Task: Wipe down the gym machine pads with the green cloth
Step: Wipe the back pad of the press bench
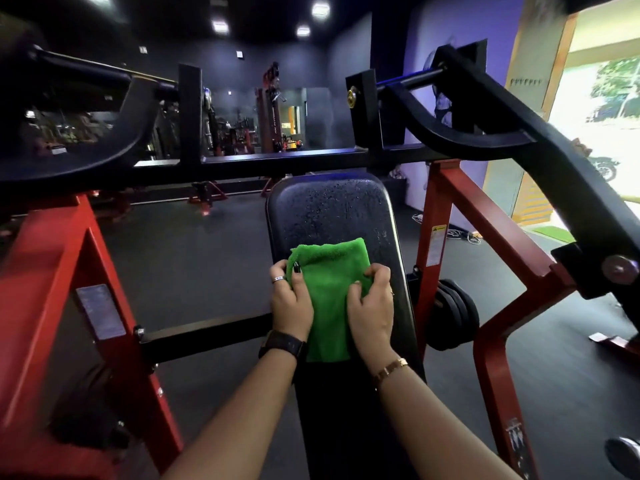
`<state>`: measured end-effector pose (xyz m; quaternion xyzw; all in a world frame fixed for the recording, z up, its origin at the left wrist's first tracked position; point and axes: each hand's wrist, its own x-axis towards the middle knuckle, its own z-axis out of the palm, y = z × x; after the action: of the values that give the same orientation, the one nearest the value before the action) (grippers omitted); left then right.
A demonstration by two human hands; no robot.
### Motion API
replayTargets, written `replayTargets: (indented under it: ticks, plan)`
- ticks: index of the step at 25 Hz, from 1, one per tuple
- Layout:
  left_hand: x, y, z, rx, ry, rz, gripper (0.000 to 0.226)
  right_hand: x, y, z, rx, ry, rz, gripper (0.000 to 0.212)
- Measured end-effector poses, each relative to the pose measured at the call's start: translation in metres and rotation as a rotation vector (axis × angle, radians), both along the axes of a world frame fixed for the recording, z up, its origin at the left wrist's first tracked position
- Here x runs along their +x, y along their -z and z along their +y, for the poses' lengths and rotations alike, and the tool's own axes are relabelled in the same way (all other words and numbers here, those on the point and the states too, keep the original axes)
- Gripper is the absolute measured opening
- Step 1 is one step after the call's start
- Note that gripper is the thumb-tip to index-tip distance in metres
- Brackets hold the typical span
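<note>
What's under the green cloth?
The long black vinyl machine pad, speckled with droplets above the folded green cloth. Both hands, left and right, press it down; the pad surface beneath is hidden.

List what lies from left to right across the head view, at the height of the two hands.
Red frame post → left hand → green cloth → right hand → black weight plates → red frame leg.

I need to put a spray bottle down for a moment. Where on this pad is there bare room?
The far end of the long black vinyl pad is bare though wet with droplets, bordered by the black crossbar beyond and the folded green cloth nearer. The middle is crowded: the left hand and right hand both grip the cloth there.
</note>
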<state>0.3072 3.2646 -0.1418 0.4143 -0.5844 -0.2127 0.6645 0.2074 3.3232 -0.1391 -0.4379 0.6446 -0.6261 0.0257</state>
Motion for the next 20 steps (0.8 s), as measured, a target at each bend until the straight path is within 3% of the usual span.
replayTargets:
  ticks: [6, 10, 12, 14, 16, 20]
  plan:
    - [-0.01, -0.038, -0.042, -0.12, -0.071, -0.062, 0.037, -0.018, -0.035, -0.06, -0.121, 0.117, 0.077, 0.022]
    - [-0.003, -0.014, -0.065, -0.237, -0.196, -0.129, 0.04, -0.023, -0.024, -0.078, 0.01, 0.225, 0.073, 0.017]
    - [-0.005, -0.005, -0.074, -0.192, -0.135, -0.167, 0.05, -0.018, -0.016, -0.078, 0.138, 0.284, 0.23, 0.032]
    - [-0.007, -0.001, -0.077, -0.2, -0.118, -0.213, 0.052, -0.006, -0.01, -0.074, 0.251, 0.207, 0.422, 0.07]
    - [-0.006, 0.001, -0.077, -0.206, -0.095, -0.202, 0.051, 0.004, -0.003, -0.075, 0.355, 0.126, 0.523, 0.094]
    - [-0.003, 0.005, -0.078, -0.21, -0.094, -0.191, 0.052, -0.002, -0.014, -0.099, 0.35, 0.159, 0.557, 0.079]
